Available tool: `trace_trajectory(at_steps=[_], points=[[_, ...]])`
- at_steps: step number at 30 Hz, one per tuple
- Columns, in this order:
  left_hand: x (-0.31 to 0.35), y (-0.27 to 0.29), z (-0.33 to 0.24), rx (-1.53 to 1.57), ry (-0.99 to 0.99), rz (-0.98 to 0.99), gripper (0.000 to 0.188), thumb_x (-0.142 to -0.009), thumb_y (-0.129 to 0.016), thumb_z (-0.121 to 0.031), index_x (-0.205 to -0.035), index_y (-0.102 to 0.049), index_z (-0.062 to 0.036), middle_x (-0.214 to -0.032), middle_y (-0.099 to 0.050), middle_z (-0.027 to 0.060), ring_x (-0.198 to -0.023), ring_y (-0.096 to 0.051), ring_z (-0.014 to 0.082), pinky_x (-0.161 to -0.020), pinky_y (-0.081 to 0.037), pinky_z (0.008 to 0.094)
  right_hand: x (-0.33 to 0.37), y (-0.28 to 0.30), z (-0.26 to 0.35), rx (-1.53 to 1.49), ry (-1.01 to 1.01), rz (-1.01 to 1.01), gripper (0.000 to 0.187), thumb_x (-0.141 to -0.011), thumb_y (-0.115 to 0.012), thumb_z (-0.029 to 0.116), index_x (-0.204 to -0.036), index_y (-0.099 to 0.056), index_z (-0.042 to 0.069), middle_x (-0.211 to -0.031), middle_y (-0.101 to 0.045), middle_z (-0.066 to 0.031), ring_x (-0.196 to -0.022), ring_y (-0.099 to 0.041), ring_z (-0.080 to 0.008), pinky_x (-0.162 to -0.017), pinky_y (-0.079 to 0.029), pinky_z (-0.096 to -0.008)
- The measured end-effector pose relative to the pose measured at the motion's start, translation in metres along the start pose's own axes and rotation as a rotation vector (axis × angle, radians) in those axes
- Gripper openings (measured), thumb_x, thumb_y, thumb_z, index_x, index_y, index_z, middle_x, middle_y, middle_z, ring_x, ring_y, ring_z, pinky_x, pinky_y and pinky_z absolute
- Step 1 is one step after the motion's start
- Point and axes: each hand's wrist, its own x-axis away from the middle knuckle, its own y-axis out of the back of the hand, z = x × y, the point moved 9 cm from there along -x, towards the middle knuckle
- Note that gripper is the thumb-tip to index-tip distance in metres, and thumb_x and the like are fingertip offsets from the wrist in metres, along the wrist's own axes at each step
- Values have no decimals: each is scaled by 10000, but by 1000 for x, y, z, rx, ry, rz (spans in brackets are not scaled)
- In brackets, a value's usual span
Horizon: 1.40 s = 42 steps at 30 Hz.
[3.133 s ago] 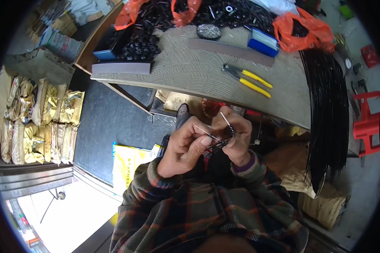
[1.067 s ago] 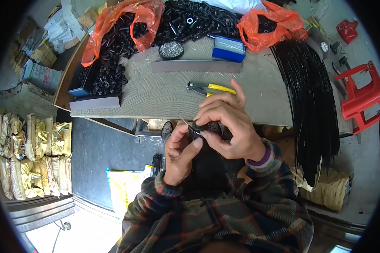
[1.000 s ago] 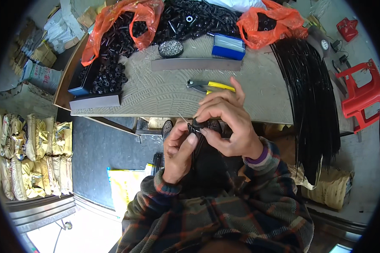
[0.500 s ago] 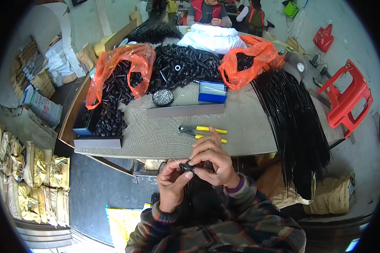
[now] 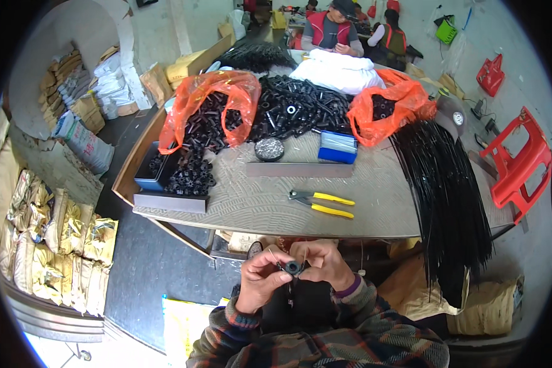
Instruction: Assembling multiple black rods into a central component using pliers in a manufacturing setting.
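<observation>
Just off the table's near edge, both hands meet around a small black round part (image 5: 293,267) with a hole in its middle. My left hand (image 5: 259,283) pinches it from the left between thumb and fingers. From the other side, my right hand (image 5: 330,265) closes its fingertips at the part, fingers curled. Thin wire-like strands stick up by the fingers, and something thin and dark hangs below the part. Beyond the hands, yellow-handled pliers (image 5: 332,205) lie on the table (image 5: 264,216).
Black tubes (image 5: 300,104) are heaped between two orange plastic bags (image 5: 251,116) (image 5: 368,126). Nearer stand a round tin (image 5: 269,149), a blue box (image 5: 337,153) and a metal bar (image 5: 300,170). Long black strands (image 5: 448,202) overhang the right edge. Co-workers sit beyond; a red stool (image 5: 518,165) is right.
The view has shifted, so the table appears lower and further right. My right hand's raised fingers have curled down, and the black part has turned so its hole shows.
</observation>
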Motion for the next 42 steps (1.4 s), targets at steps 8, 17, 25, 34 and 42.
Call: trace_trajectory(at_steps=[8, 17, 25, 34, 42], points=[[14, 3, -6, -119, 11, 10, 221, -702, -698, -24, -896, -605, 25, -810, -567, 46, -761, -524, 116, -689, -426, 241, 6, -20, 13, 356, 121, 36, 172, -682, -721, 66, -759, -570, 35, -661, -554, 5, -597, -498, -62, -531, -385, -222], [7, 15, -18, -47, -65, -132, 227, -747, -652, -42, -949, -587, 39, -881, -600, 63, -805, -552, 124, -755, -437, 249, -12, -16, 20, 524, 313, -100, 291, -660, -779, 125, -721, -510, 32, -691, -548, -43, -596, -505, -128, -531, -378, -254], [24, 23, -11, -112, -34, -55, 302, -741, -692, -231, -857, -594, 30, -807, -565, 54, -739, -511, 116, -690, -396, 235, -10, -30, -10, 391, -29, 68, 315, -648, -786, 193, -737, -538, 21, -720, -545, -41, -668, -511, -115, -599, -387, -251], [40, 24, -11, -120, -18, -47, 330, -707, -729, -268, -797, -592, 17, -741, -510, 52, -698, -461, 133, -654, -355, 253, -13, -43, -10, 265, -99, 301, 268, -662, -776, 181, -751, -587, 13, -670, -602, -42, -601, -561, -96, -546, -421, -232], [47, 45, -1, -104, -58, -181, 268, -747, -701, -192, -886, -566, -6, -835, -502, 48, -781, -477, 134, -730, -386, 264, 32, -53, 20, 981, 570, -330, 317, -673, -732, 126, -937, -600, 9, -803, -631, -88, -671, -627, -223, -544, -486, -301]])
